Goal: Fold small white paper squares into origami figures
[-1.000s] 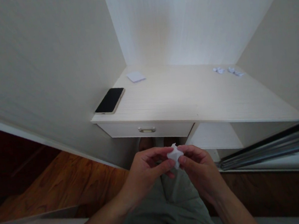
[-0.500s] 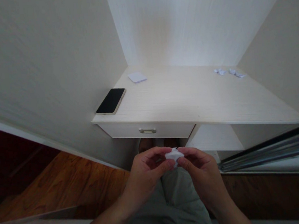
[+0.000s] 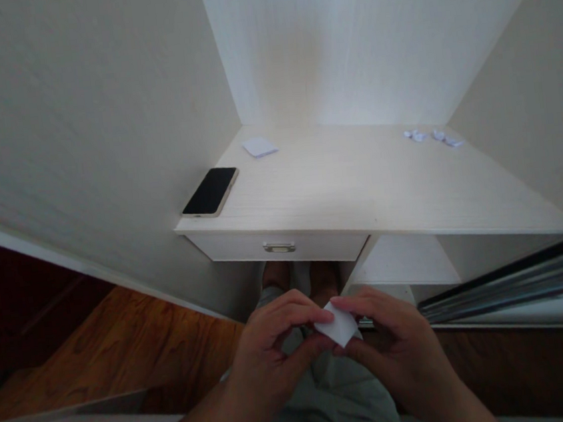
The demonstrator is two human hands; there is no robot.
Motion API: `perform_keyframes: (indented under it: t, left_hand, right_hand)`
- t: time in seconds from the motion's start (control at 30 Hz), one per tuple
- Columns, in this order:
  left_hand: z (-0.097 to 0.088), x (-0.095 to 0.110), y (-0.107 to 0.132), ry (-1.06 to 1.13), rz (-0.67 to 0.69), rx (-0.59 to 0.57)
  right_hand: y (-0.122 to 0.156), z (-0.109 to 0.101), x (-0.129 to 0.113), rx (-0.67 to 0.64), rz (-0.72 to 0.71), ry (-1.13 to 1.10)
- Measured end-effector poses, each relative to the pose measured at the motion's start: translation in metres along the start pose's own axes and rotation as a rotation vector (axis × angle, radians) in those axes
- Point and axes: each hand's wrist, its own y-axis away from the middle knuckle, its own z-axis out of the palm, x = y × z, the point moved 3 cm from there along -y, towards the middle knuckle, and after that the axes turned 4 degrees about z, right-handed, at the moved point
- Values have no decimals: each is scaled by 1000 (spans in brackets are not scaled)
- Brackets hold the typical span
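Note:
Both of my hands hold a small piece of folded white paper (image 3: 340, 327) over my lap, below the front edge of a pale desk (image 3: 360, 189). My left hand (image 3: 271, 353) pinches its left corner between thumb and fingers. My right hand (image 3: 391, 344) pinches the right side, fingers curled round it. The paper now looks flat, with a pointed lower corner.
A black phone (image 3: 210, 191) lies at the desk's front left corner. A small white paper square (image 3: 259, 147) sits at the back left, and several small white paper bits (image 3: 432, 137) at the back right. A drawer with a metal handle (image 3: 278, 247) is under the desktop. Wooden floor lies to the left.
My hands have dropped a little lower toward my lap. The paper was a crumpled, puffed shape and now shows as a flatter folded piece between my fingers.

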Motion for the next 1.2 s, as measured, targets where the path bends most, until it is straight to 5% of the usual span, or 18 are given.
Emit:
perform_keyframes:
  t: [0.73,1.2]
  left_hand:
    - [4,3,-12,-144,-118,-10]
    - [9,0,-16,95,-421,-32]
  right_hand:
    - [-2,-1,7,52,118,-7]
    - [0,3,15,15,376,-186]
